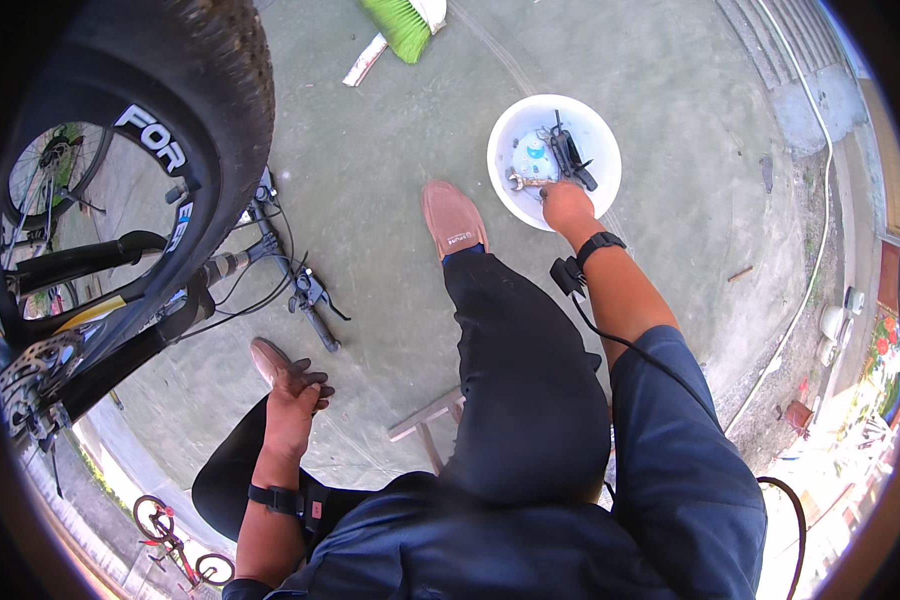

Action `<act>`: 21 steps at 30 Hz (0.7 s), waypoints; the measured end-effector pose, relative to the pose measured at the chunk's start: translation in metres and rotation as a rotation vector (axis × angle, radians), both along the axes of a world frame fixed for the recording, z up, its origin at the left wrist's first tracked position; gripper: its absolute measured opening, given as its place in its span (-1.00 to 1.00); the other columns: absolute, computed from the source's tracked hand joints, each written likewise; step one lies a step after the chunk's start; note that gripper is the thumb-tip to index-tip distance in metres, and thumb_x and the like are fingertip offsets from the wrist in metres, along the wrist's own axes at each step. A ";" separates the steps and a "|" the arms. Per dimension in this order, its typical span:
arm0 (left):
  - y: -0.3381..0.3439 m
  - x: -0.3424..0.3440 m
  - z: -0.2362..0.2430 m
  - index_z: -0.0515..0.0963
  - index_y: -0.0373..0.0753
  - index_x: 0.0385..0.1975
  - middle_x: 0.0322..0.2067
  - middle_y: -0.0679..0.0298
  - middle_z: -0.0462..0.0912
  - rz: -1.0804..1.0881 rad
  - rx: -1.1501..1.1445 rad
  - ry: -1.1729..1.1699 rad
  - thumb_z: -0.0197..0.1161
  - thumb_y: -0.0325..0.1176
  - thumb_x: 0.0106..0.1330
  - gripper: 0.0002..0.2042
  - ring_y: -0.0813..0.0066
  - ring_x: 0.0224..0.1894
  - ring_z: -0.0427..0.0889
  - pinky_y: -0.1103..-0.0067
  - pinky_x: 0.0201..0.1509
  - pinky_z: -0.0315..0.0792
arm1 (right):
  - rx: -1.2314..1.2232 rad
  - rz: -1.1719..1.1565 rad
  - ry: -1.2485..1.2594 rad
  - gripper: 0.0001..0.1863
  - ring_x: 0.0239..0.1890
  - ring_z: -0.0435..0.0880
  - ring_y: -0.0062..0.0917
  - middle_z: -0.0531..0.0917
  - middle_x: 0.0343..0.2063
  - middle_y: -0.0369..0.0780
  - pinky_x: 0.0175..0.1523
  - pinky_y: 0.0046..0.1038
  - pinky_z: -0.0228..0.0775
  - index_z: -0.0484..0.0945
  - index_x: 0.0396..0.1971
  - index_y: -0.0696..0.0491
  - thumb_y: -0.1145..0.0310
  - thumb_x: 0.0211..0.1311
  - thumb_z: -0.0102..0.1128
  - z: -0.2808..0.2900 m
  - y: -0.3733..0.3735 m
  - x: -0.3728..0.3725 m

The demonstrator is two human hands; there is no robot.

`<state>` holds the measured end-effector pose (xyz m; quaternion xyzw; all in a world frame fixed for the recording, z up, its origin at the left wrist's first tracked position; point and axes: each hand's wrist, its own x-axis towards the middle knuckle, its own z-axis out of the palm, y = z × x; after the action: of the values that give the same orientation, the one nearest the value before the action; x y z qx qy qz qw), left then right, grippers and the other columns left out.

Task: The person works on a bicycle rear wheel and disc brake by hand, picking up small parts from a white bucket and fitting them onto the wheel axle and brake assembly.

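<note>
My right hand (568, 208) reaches into a white plastic basin (498, 165) on the ground, its fingers closed round the end of a metal wrench (526, 182). Next to that hand in the basin lies a black tool or part (566, 155), whose kind I cannot make out. My left hand (295, 400) hangs over my left shoe (266, 358), holding nothing, with its darkened fingers loosely bent and apart. To the left of it stands an upside-down bicycle, its tyre (240, 90) raised close to me and its handlebar (315, 325) resting low near the ground.
A green-bristled broom (400, 28) lies at the far side. Part of a wooden stool (425, 420) shows between my legs. A pale hose or cable (826, 200) runs along the right. Behind the near wheel is another bicycle wheel (58, 175); a red bicycle (182, 550) stands at lower left.
</note>
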<state>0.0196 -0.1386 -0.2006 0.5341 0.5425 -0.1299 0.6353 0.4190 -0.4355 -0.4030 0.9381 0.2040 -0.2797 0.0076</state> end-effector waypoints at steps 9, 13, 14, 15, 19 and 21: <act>0.000 0.006 -0.020 0.28 -0.42 0.16 -0.11 0.05 0.57 -0.040 -0.072 0.048 0.06 -0.57 0.28 -0.58 0.37 -0.21 0.62 0.57 -0.18 0.48 | -0.173 0.030 0.015 -0.73 -0.10 0.67 -0.24 0.69 -0.17 -0.12 -0.03 -0.24 0.53 0.67 -0.16 -0.04 0.33 0.19 0.08 -0.031 0.012 0.017; -0.004 0.019 -0.021 0.25 -0.48 0.15 -0.15 0.05 0.56 -0.051 -0.078 0.039 0.05 -0.60 0.25 -0.57 0.39 -0.25 0.58 0.57 -0.20 0.49 | -0.152 0.102 0.008 -0.75 -0.10 0.67 -0.24 0.68 -0.17 -0.11 -0.03 -0.24 0.53 0.68 -0.20 -0.03 0.29 0.16 0.14 -0.031 0.007 0.015; -0.004 0.020 -0.021 0.25 -0.48 0.15 -0.15 0.04 0.56 -0.057 -0.079 0.038 0.05 -0.60 0.25 -0.57 0.39 -0.24 0.58 0.57 -0.19 0.49 | -0.138 0.101 0.047 -0.75 -0.10 0.67 -0.23 0.69 -0.18 -0.10 -0.03 -0.24 0.53 0.68 -0.20 -0.02 0.29 0.14 0.16 -0.030 0.007 0.016; -0.004 0.022 -0.021 0.26 -0.48 0.15 -0.14 0.03 0.56 -0.058 -0.084 0.041 0.05 -0.60 0.26 -0.57 0.38 -0.24 0.59 0.57 -0.19 0.49 | -0.125 0.100 0.082 -0.74 -0.10 0.67 -0.22 0.69 -0.19 -0.10 -0.03 -0.23 0.52 0.68 -0.21 -0.01 0.28 0.12 0.17 -0.026 0.009 0.019; -0.005 0.025 -0.025 0.26 -0.49 0.15 -0.12 0.02 0.55 -0.070 -0.094 0.047 0.05 -0.60 0.27 -0.57 0.36 -0.22 0.59 0.56 -0.18 0.50 | -0.018 0.152 0.264 -0.68 -0.17 0.72 -0.38 0.70 -0.21 -0.05 -0.08 -0.34 0.54 0.64 -0.18 0.15 0.36 0.09 0.11 0.000 0.012 0.030; -0.004 0.024 -0.026 0.26 -0.49 0.15 -0.11 0.02 0.55 -0.069 -0.096 0.047 0.05 -0.60 0.27 -0.57 0.36 -0.22 0.59 0.56 -0.18 0.50 | 0.234 -0.184 0.458 -0.68 -0.32 0.73 -0.43 0.71 -0.29 -0.09 -0.20 -0.40 0.55 0.64 -0.20 0.17 0.35 0.06 0.15 0.003 0.003 0.039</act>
<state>0.0441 -0.1429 -0.2266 0.5183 0.5317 -0.1899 0.6423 0.4577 -0.4326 -0.4002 0.8594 0.1454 -0.4588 -0.1726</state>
